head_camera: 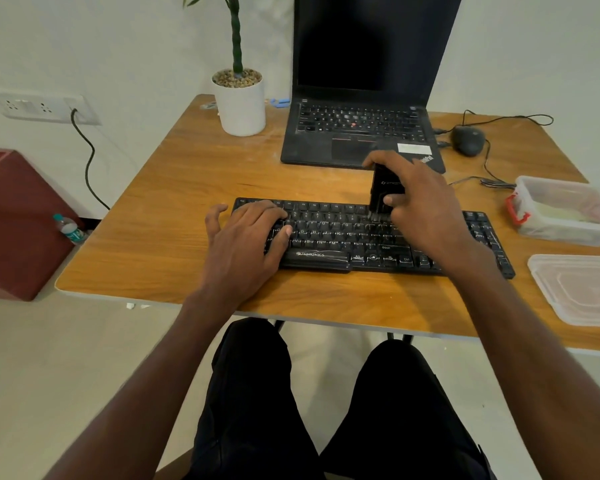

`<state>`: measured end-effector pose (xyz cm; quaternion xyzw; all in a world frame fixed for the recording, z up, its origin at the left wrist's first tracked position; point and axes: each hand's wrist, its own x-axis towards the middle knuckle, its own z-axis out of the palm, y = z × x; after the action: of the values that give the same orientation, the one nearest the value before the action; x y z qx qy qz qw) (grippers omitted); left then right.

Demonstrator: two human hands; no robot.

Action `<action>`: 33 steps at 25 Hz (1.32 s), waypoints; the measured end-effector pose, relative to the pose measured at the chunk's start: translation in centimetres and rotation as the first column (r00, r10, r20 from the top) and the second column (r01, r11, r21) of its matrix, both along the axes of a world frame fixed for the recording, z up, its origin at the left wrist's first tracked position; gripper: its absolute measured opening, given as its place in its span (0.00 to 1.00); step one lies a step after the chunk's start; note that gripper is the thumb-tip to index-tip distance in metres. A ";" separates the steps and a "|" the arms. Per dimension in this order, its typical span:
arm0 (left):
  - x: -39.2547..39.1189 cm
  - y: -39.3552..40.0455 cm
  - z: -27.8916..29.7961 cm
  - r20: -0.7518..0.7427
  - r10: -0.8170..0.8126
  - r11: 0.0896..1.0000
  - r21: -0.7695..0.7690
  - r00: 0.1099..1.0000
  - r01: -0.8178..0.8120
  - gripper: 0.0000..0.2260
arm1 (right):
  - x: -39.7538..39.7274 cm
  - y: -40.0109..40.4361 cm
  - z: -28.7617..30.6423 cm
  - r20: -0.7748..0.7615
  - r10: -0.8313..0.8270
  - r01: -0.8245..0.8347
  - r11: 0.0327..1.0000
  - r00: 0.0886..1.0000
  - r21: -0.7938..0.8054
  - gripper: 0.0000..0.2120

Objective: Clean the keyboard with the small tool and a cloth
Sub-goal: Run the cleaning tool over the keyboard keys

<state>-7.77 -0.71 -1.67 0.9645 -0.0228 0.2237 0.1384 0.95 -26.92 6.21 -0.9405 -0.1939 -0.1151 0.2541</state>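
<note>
Wooden table (174,216) bears a black keyboard (343,237) — left hand (246,233) flat on it (fingers spread), right hand (420,206) gripping the small tool (386,188) — bristles on keys.

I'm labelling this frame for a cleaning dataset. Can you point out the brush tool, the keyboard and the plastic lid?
brush tool (386,188): head view, on its black body above the bristles.
keyboard (329,233): head view, on the middle letter keys.
plastic lid (579,289): head view, on its flat centre.
</note>
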 end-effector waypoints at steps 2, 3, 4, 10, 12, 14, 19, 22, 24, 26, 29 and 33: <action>0.0 0.0 0.0 -0.002 -0.002 1.000 -0.009 1.000 0.002 0.15 | -0.7 0.5 -0.3 0.020 0.067 -0.069 0.990 0.998 0.126 0.34; 0.0 0.0 0.0 -0.003 -0.005 1.000 -0.012 1.000 0.005 0.15 | -1.1 0.7 -0.5 0.009 0.126 -0.126 0.981 0.992 0.148 0.34; 0.0 0.0 -0.1 -0.003 -0.007 1.000 -0.013 1.000 0.007 0.15 | -1.5 0.7 -0.8 0.000 0.171 -0.170 0.977 0.985 0.129 0.34; 0.0 -0.1 -0.1 -0.005 -0.002 1.000 -0.021 1.000 0.002 0.15 | -1.5 -2.2 -1.3 0.035 -0.023 0.023 1.000 0.999 -0.004 0.37; 0.0 0.0 0.0 0.000 -0.003 0.999 -0.032 1.000 0.003 0.15 | -1.4 -3.2 -1.7 0.039 -0.067 0.066 0.997 0.997 0.030 0.38; 0.1 0.0 0.0 0.002 -0.006 0.999 -0.038 1.000 0.006 0.14 | -1.9 -3.7 -2.0 0.057 -0.068 0.060 0.990 0.996 0.130 0.38; 0.1 -0.1 -0.1 0.008 0.000 0.999 -0.036 1.000 0.000 0.13 | -1.8 -2.6 -2.2 0.078 0.050 -0.075 0.925 0.996 0.371 0.32; 0.1 -0.1 0.0 0.008 -0.001 0.999 -0.038 1.000 0.001 0.13 | -1.5 -2.5 -2.4 0.123 0.065 -0.096 0.959 0.990 0.267 0.30; 0.1 -0.1 0.0 0.007 0.000 0.999 -0.036 1.000 0.000 0.12 | -1.1 -3.7 -2.3 0.164 -0.055 0.027 0.985 0.985 0.173 0.31; 0.1 -0.2 0.0 0.006 0.002 1.000 -0.031 1.000 -0.001 0.12 | -0.8 -4.8 -2.0 0.152 -0.198 0.167 0.966 0.968 0.195 0.32; 0.2 -0.1 0.0 0.007 -0.001 1.000 -0.031 1.000 0.001 0.13 | -1.1 -3.9 -2.1 0.142 -0.188 0.142 0.949 0.972 0.282 0.34; 0.1 0.0 0.0 0.010 -0.008 0.999 -0.033 1.000 0.008 0.13 | -2.1 -1.3 -2.3 0.123 0.085 -0.107 0.978 0.989 0.182 0.34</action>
<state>-7.63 -0.71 -1.64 0.9609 -0.0234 0.2282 0.1550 -1.10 -28.27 3.87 -0.8937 -0.2416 -0.1744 0.3353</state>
